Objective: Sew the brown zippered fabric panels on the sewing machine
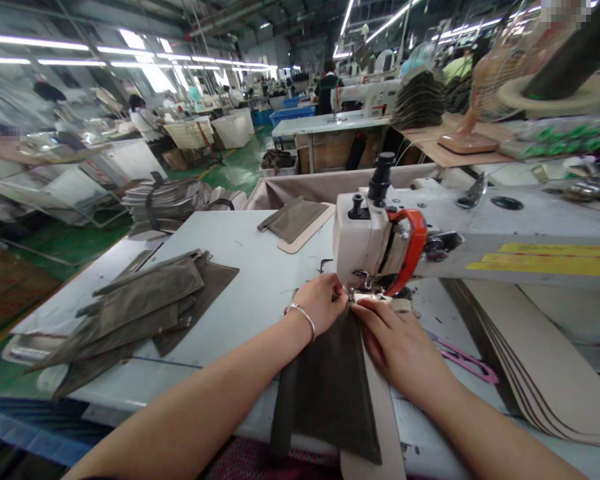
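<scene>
At the needle of a white sewing machine (360, 233), a dark grey-brown fabric pocket piece (333, 390) lies over a cream backing panel (383, 420). My left hand (320, 303), a silver bracelet at its wrist, pinches the fabric's far end just left of the presser foot. The fingertips there are partly hidden. On the right, my right hand (397, 340) rests with fingers stretched over the pieces' edge, close to the presser foot. Both pieces hang toward my lap.
Dark fabric pieces (150, 300) are heaped at the table's left. Behind the needle lies another fabric-and-panel set (300, 223). Pink-handled scissors (467, 360) and stacked cream panels (545, 360) are on the right. A fan (485, 100) stands beyond the machine; other people sit farther off.
</scene>
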A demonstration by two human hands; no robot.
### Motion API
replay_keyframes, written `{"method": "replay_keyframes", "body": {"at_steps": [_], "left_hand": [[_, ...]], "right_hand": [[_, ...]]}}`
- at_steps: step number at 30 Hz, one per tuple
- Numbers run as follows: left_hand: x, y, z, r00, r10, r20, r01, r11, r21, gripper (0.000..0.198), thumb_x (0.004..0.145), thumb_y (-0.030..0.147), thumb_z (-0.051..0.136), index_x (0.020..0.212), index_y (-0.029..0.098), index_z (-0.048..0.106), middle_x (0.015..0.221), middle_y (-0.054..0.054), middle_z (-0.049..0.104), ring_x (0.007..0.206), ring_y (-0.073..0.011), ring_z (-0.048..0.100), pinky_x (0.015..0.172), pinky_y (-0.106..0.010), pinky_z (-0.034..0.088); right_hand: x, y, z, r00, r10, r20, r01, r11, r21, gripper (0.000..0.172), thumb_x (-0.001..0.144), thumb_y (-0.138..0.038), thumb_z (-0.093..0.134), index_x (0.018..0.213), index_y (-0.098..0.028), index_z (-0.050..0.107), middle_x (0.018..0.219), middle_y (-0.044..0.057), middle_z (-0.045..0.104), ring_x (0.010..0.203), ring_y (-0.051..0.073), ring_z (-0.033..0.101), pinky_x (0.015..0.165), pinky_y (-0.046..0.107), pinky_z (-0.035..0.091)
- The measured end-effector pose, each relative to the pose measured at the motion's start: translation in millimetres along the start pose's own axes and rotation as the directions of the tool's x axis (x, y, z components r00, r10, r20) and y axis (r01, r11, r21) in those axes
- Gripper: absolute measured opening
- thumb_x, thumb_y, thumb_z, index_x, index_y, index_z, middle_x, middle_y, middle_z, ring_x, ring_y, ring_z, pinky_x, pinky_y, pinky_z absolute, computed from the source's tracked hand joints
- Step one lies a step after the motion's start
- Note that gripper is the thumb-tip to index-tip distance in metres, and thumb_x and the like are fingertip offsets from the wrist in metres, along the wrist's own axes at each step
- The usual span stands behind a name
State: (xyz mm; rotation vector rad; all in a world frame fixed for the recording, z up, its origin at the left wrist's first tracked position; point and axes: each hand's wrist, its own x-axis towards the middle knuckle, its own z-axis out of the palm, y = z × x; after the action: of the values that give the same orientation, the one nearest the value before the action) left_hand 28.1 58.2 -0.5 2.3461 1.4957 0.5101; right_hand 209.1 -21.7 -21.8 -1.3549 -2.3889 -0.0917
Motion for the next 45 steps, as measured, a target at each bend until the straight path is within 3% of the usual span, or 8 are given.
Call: {"method": "replay_keyframes", "body": {"at_steps": [4, 7, 10, 12, 17, 23, 29, 45], "left_hand": [[-3, 4, -11.2, 0.999, 0.037, 0.004, -0.037, 0.999, 0.019, 0.01, 0.085, 0.023, 0.057, 0.085, 0.017, 0.065, 0.091, -0.006, 0.066, 0.088, -0.0209, 0.061, 0.08, -0.032, 0.05], [-31, 14, -30.3, 0.982, 0.181, 0.05, -0.183, 0.981, 0.06, 0.018, 0.087, 0.026, 0.061, 0.101, 0.017, 0.065, 0.113, -0.008, 0.062, 0.108, -0.0249, 0.055, 0.097, -0.04, 0.045], [-84, 23, -42.8, 0.847, 0.476, 0.236, -0.484, 0.875, -0.026, 0.029, 0.089, 0.04, 0.061, 0.111, 0.021, 0.064, 0.119, -0.004, 0.062, 0.113, -0.0232, 0.053, 0.106, -0.043, 0.039], [-119, 25, -42.2, 0.773, 0.581, 0.253, -0.584, 0.808, -0.071, 0.029, 0.091, 0.036, 0.058, 0.116, 0.022, 0.061, 0.124, -0.003, 0.062, 0.118, -0.0209, 0.052, 0.113, -0.042, 0.033], [-162, 21, -26.2, 0.761, 0.631, 0.152, -0.641, 0.767, 0.029, 0.028, 0.095, 0.017, 0.051, 0.121, 0.02, 0.059, 0.129, -0.002, 0.062, 0.123, -0.0186, 0.05, 0.114, -0.039, 0.033], [-133, 26, -38.8, 0.772, 0.617, 0.153, -0.615, 0.786, -0.063, 0.025, 0.091, 0.021, 0.049, 0.113, 0.018, 0.062, 0.118, -0.004, 0.065, 0.113, -0.0185, 0.056, 0.108, -0.037, 0.039], [-64, 11, -30.3, 0.911, 0.394, 0.126, -0.411, 0.895, 0.172, 0.04, 0.093, 0.031, 0.052, 0.129, 0.013, 0.051, 0.138, -0.012, 0.051, 0.131, -0.0266, 0.043, 0.113, -0.046, 0.034], [-47, -7, -18.9, 0.878, 0.46, 0.131, -0.472, 0.876, 0.093, 0.042, 0.094, 0.033, 0.05, 0.13, 0.011, 0.05, 0.138, -0.012, 0.05, 0.131, -0.0245, 0.043, 0.115, -0.04, 0.035]], "right_hand": [[0, 0, -1, 1.0, -0.003, -0.001, 0.003, 1.0, -0.006, 0.04, 0.095, -0.021, 0.046, 0.134, -0.016, 0.05, 0.134, 0.011, 0.052, 0.11, 0.028, 0.052, 0.091, 0.044, 0.043], [1, 0, -3, 1.0, 0.003, 0.0, -0.003, 1.0, 0.004, 0.038, 0.095, -0.021, 0.046, 0.133, -0.016, 0.051, 0.132, 0.011, 0.054, 0.108, 0.027, 0.053, 0.089, 0.043, 0.044], [0, -2, -7, 1.0, 0.005, 0.022, -0.006, 1.0, 0.031, 0.036, 0.095, -0.021, 0.046, 0.13, -0.018, 0.053, 0.13, 0.01, 0.055, 0.108, 0.027, 0.053, 0.091, 0.044, 0.043], [-2, -5, -12, 0.999, 0.003, 0.043, -0.006, 0.998, 0.055, 0.034, 0.096, -0.022, 0.045, 0.129, -0.018, 0.054, 0.129, 0.009, 0.054, 0.111, 0.027, 0.051, 0.095, 0.045, 0.041], [-13, -12, -22, 0.996, -0.019, 0.086, 0.01, 0.995, 0.097, 0.036, 0.096, -0.025, 0.045, 0.131, -0.018, 0.052, 0.133, 0.009, 0.05, 0.122, 0.025, 0.045, 0.103, 0.045, 0.038], [-23, -12, -16, 0.998, -0.009, 0.061, 0.003, 0.994, 0.105, 0.038, 0.097, -0.025, 0.044, 0.133, -0.018, 0.049, 0.137, 0.01, 0.047, 0.125, 0.025, 0.043, 0.104, 0.045, 0.038], [-24, -12, -15, 0.999, -0.014, 0.046, 0.011, 0.996, 0.084, 0.04, 0.096, -0.025, 0.045, 0.135, -0.018, 0.048, 0.138, 0.01, 0.046, 0.126, 0.024, 0.042, 0.105, 0.044, 0.037], [-24, -13, -12, 1.0, -0.018, 0.026, 0.016, 0.997, 0.08, 0.041, 0.095, -0.023, 0.045, 0.136, -0.018, 0.047, 0.138, 0.012, 0.046, 0.125, 0.026, 0.043, 0.103, 0.046, 0.039]]}}
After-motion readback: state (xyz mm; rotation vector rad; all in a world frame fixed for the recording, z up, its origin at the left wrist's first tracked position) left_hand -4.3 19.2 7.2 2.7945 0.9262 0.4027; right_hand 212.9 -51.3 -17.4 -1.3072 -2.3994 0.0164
